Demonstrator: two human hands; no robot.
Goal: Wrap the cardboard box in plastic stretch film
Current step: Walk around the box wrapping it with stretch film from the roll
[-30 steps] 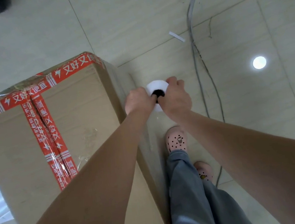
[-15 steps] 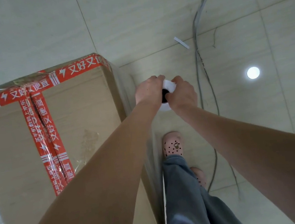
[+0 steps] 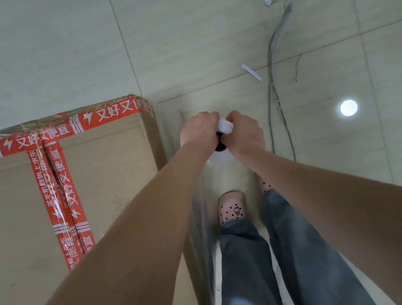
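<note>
Two hands meet on the roll (image 3: 221,158) just past the box's right side. My left hand (image 3: 198,132) is closed over the near-left of the roll's top end, and my right hand (image 3: 245,133) is closed over its right; both grips are wrapped tight on the roll, fingers curled under and hidden from me. Between the hands only a small white patch of the roll's end and a dark slice of its core hole show; the rest of the roll is covered by my knuckles and wrists, so its length cannot be judged.

The box (image 3: 111,180) stands on the floor (image 3: 179,39) at my left, its top sealed with red printed tape (image 3: 59,198). Its left and near parts run out of frame, and my left forearm crosses its near-right corner. The film (image 3: 199,219) shows as a faint, streaky sheet down the box's right side; its edges are hard to trace, and I cannot tell where it leaves the roll.

My jeans (image 3: 247,270) and one spotted shoe (image 3: 231,207) sit just right of the box; the other shoe is mostly hidden by my right arm. A cable (image 3: 272,77) trails across the floor further right, its top end blurred.
</note>
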